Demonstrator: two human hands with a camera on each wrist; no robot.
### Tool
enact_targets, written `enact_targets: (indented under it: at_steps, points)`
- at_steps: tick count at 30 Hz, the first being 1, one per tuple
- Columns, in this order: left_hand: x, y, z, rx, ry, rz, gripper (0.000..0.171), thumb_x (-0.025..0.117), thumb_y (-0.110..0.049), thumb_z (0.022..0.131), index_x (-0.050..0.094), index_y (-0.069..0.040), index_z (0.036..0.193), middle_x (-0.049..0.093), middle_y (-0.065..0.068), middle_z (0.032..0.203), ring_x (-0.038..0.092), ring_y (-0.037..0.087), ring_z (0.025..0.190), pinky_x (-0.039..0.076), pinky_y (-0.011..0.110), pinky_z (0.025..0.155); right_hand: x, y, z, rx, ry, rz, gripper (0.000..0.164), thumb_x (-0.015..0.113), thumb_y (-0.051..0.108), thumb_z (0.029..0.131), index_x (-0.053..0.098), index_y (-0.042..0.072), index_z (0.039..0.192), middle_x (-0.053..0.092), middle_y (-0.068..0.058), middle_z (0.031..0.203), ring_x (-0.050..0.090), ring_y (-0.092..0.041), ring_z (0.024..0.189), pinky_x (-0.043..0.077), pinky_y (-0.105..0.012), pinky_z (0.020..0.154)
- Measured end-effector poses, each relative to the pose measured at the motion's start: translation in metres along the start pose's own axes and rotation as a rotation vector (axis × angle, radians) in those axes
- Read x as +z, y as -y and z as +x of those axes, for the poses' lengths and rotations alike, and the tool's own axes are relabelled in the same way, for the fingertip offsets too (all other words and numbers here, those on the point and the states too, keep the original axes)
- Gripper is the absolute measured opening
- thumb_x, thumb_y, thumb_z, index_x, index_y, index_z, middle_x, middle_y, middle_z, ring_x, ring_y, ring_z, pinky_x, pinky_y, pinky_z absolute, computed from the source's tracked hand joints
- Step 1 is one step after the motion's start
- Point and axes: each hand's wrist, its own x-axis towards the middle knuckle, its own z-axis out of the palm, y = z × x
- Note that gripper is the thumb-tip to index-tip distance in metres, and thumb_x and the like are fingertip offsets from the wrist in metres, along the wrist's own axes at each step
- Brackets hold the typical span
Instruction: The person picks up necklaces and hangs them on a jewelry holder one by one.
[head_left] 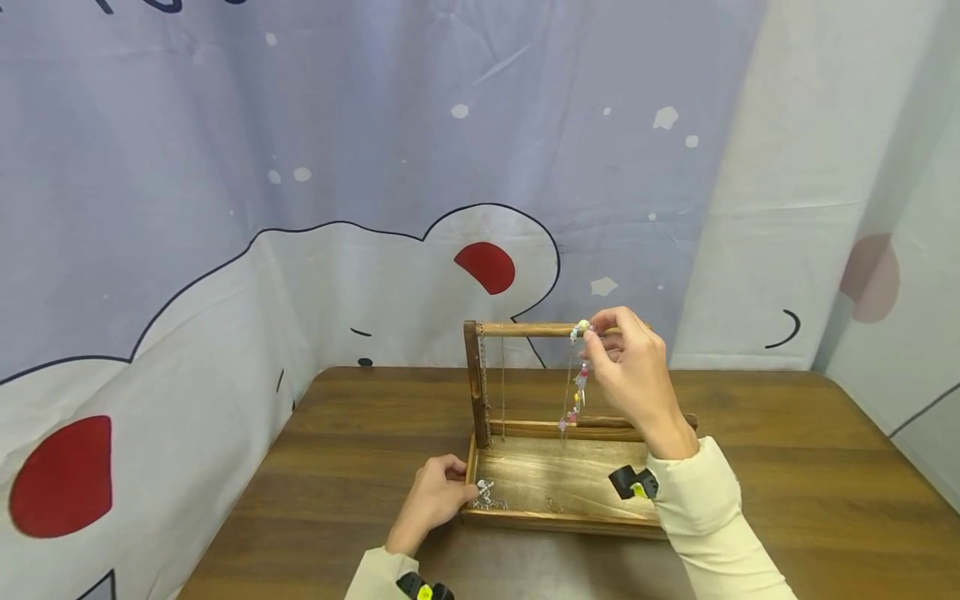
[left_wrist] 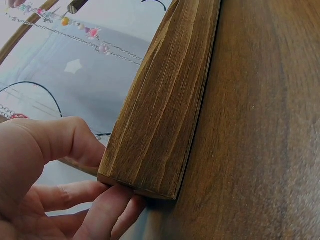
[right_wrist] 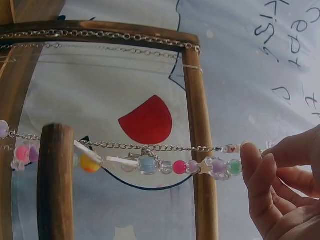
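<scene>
A wooden jewelry stand has a post [head_left: 474, 375], a top bar [head_left: 528, 330] and a shallow tray base. My right hand [head_left: 636, 375] pinches a beaded necklace [head_left: 581, 385] between thumb and fingers at the top bar. The necklace drapes over the bar, its lower part hanging toward the tray. In the right wrist view its pastel beads [right_wrist: 147, 164] run beside a silver chain [right_wrist: 175, 148]. At the base's left end, my left hand [head_left: 435, 494] grips the tray's side wall [left_wrist: 155, 110], thumb on one side and fingers at the corner.
Small silver jewelry [head_left: 486, 493] lies in the tray's front left corner. Other silver chains [right_wrist: 120, 36] hang near the post. A lower wooden rail [head_left: 525, 428] crosses the stand's back. Wooden tabletop [head_left: 360, 433] surrounds it, with a printed curtain [head_left: 360, 125] behind.
</scene>
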Motion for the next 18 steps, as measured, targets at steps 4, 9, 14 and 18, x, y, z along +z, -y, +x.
enact_targets:
  at_steps: [4,9,14,18]
  points:
    - [0.000,0.001,-0.001,-0.006,-0.001,-0.002,0.026,0.070,-0.008,0.069,0.062,0.003,0.091,0.065,0.009,0.084,0.063,0.015,0.073,0.050,0.031,0.065,-0.003,-0.003,0.001,0.019,-0.006,-0.004,0.008,0.058,0.001,0.085,0.056,-0.001,0.093,0.059,-0.007,0.083,0.065,-0.019,0.062,0.049,-0.018,0.053]
    - [0.000,0.001,0.000,0.002,-0.003,-0.003,0.026,0.070,-0.008,0.068,0.062,0.003,0.090,0.065,0.009,0.084,0.064,0.015,0.074,0.050,0.031,0.065,-0.007,-0.006,0.003,0.036,-0.029,-0.020,0.007,0.059,0.000,0.084,0.056,-0.001,0.091,0.060,-0.007,0.081,0.063,-0.017,0.059,0.048,-0.017,0.051]
    - [0.002,0.003,0.002,0.007,-0.009,0.012,0.026,0.069,-0.009,0.069,0.062,0.002,0.090,0.065,0.008,0.083,0.063,0.014,0.073,0.050,0.031,0.064,-0.013,-0.012,0.005,0.069,-0.053,-0.057,0.008,0.060,-0.001,0.082,0.057,-0.002,0.090,0.061,-0.009,0.079,0.063,-0.016,0.059,0.046,-0.014,0.051]
    - [0.002,0.004,0.004,0.008,-0.016,0.028,0.026,0.068,-0.010,0.068,0.062,0.002,0.090,0.064,0.006,0.081,0.061,0.012,0.071,0.049,0.030,0.062,-0.019,-0.017,0.003,0.101,-0.069,-0.105,0.008,0.060,0.001,0.081,0.057,0.000,0.088,0.062,-0.009,0.078,0.060,-0.008,0.057,0.043,-0.014,0.048]
